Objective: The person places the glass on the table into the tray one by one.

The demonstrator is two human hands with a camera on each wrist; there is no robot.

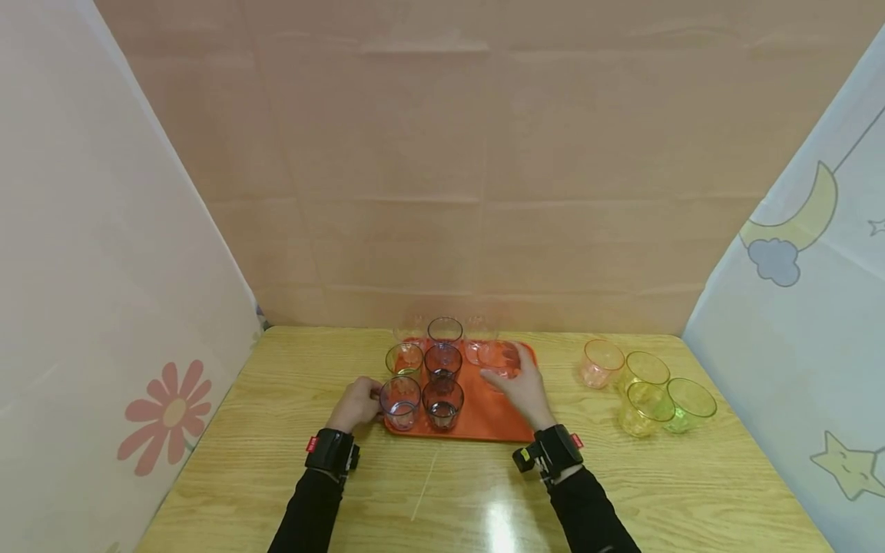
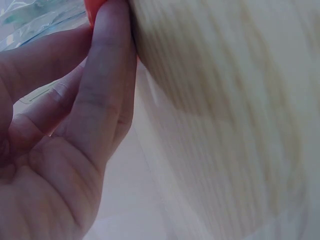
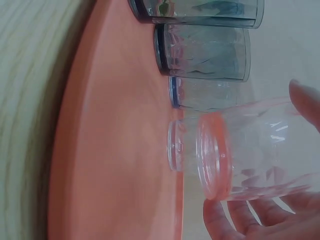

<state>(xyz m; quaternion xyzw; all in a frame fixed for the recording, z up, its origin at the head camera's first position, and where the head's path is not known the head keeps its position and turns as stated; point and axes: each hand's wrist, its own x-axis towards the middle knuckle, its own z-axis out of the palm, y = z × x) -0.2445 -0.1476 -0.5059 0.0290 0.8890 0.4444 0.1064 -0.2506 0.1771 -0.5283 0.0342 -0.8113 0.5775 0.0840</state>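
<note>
A pale pink glass point(image 3: 260, 150) is in my right hand point(image 1: 525, 390), thumb on one side and fingers on the other, over the right part of the orange tray point(image 1: 487, 415). My left hand point(image 1: 356, 402) pinches the tray's left edge between thumb and fingers. On the tray's left and middle stand smoky glasses point(image 1: 443, 415), a bluish glass point(image 1: 399, 415), a yellow-green glass point(image 1: 404, 370) and a blue-rimmed glass point(image 1: 445, 330). A clear glass point(image 3: 175, 145) stands at the back, just beyond the pink one.
To the right of the tray, on the wooden table point(image 1: 242, 461), stand an orange-rimmed glass point(image 1: 600, 372), two yellow glasses point(image 1: 639, 421) and a green glass point(image 1: 687, 411). A beige paper sheet point(image 1: 442, 192) hangs behind the table, with patterned cloths at both sides.
</note>
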